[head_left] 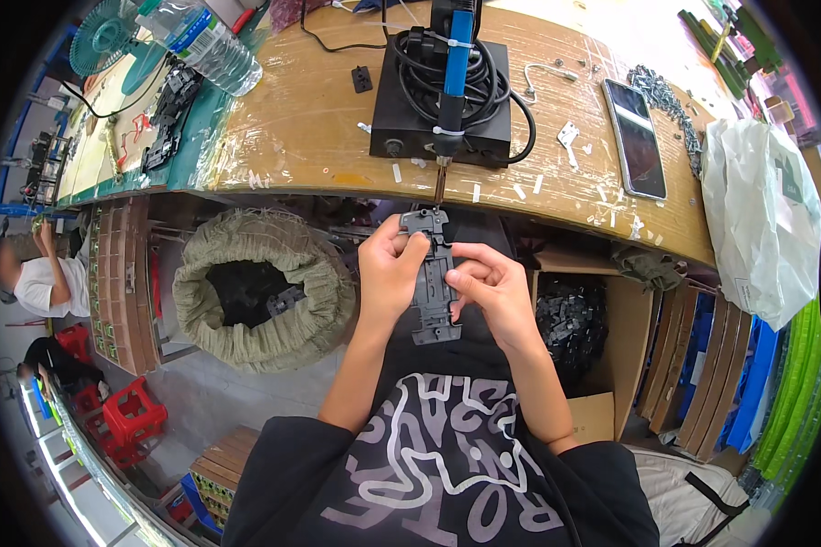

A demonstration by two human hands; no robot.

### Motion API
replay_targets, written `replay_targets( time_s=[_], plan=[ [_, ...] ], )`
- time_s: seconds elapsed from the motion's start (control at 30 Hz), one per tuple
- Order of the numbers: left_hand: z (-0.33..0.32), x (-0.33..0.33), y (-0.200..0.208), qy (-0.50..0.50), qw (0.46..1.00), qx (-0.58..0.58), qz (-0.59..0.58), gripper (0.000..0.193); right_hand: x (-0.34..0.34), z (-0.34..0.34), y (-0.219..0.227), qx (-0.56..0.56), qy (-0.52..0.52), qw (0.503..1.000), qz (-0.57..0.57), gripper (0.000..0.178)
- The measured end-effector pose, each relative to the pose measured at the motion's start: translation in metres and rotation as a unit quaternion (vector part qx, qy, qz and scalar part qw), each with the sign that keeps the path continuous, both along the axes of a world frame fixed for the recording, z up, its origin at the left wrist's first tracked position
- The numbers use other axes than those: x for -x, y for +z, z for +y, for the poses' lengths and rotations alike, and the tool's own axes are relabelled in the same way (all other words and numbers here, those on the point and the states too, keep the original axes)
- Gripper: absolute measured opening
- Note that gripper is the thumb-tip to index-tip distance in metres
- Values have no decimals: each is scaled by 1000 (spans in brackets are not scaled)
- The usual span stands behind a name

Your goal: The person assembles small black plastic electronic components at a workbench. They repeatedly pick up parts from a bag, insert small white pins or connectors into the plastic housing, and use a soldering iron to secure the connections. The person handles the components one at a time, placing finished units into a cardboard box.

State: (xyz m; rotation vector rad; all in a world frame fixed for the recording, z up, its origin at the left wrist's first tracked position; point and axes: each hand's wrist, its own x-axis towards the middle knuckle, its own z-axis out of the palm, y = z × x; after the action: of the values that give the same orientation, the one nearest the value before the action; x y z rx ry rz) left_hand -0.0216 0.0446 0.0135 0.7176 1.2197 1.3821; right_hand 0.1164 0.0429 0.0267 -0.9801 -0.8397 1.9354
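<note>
Between my two hands is a long dark grey moulded plastic part (435, 301), held upright in front of my chest, just off the table's near edge. My left hand (392, 269) grips its upper left side, thumb pressed on its face. Along the right side, the fingers and thumb of my right hand (491, 287) are closed on its edge. Right above the part's top end is the metal tip of a soldering iron (456, 64) with a blue handle, pointing down at me; whether they touch I cannot tell. Cable ties fix the iron over a black box (397, 132) with coiled black cable.
On the table (301, 137) are a smartphone (636, 141), a water bottle (205, 46), small metal pieces (661, 96) and a small black part (362, 79). A white plastic bag (757, 219) hangs at right. Below stand an open sack (192, 301) and a carton (629, 356) of dark parts.
</note>
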Motion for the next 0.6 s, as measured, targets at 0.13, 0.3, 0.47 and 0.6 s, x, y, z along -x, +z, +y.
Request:
replay_targets(
  time_s=[0.13, 0.3, 0.47, 0.6],
  plan=[
    [0, 3, -3, -12, 1000, -4, 4, 7, 0, 0, -1, 2, -3, 1000, -5, 30],
    [2, 3, -6, -5, 1000, 4, -5, 8, 2, 1, -5, 4, -3, 1000, -7, 30],
    [3, 4, -5, -7, 1000, 10, 6, 10, 3, 3, -2, 5, -5, 1000, 0, 30],
    [4, 3, 1, -5, 1000, 19, 12, 10, 3, 3, -1, 2, -7, 1000, 0, 29]
  ],
)
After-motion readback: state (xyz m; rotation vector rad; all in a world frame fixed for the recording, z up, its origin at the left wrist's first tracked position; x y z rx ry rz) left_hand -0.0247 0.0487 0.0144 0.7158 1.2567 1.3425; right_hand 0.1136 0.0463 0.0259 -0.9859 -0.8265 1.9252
